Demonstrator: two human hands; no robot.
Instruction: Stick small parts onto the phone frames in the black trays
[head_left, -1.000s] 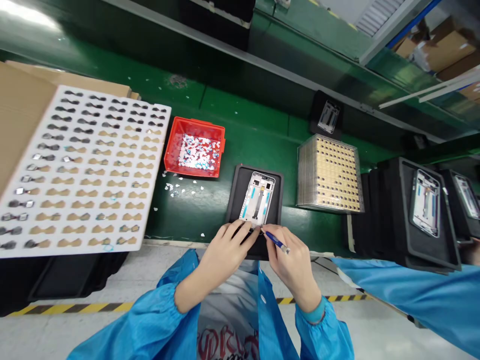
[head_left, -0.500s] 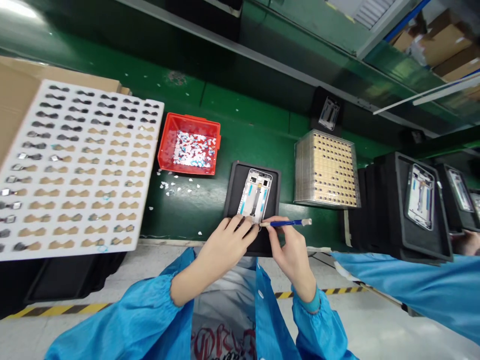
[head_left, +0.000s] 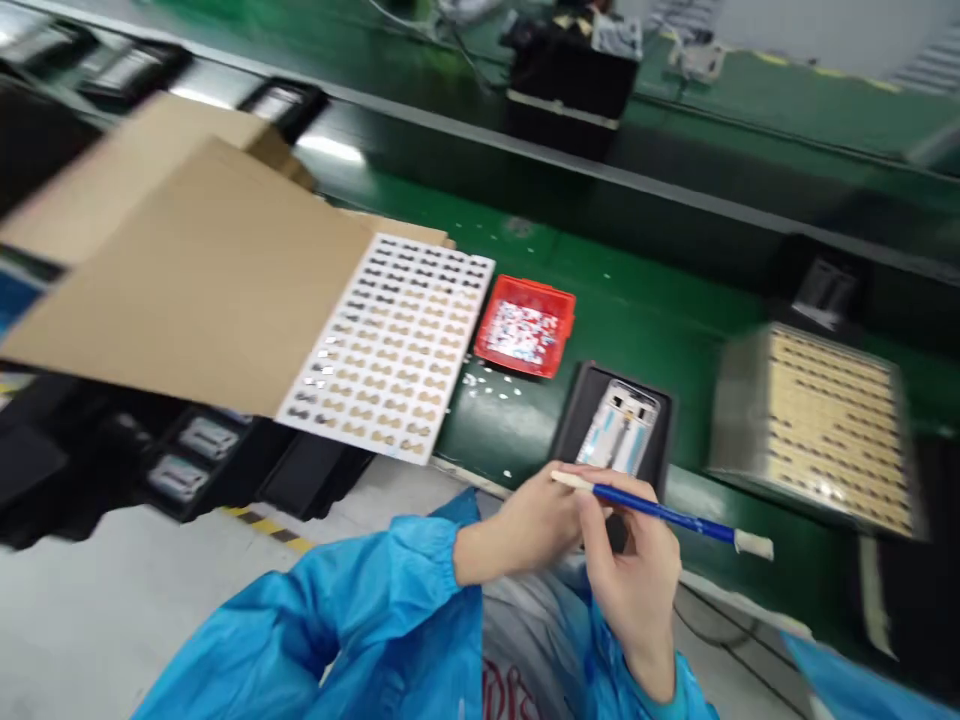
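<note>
Near the front edge of the green tabletop [head_left: 645,330], a black tray [head_left: 579,418] holds a white phone frame [head_left: 621,435]. Just below it, the right hand [head_left: 637,575] has its grip clenched on a blue pen-like tool [head_left: 660,512], which lies level, its pale tip toward the left hand [head_left: 536,520]. That hand rests at the tray's near end; whether its grip grasps anything cannot be told. A red bin [head_left: 525,325] and a white parts sheet [head_left: 394,345] lie to the left.
</note>
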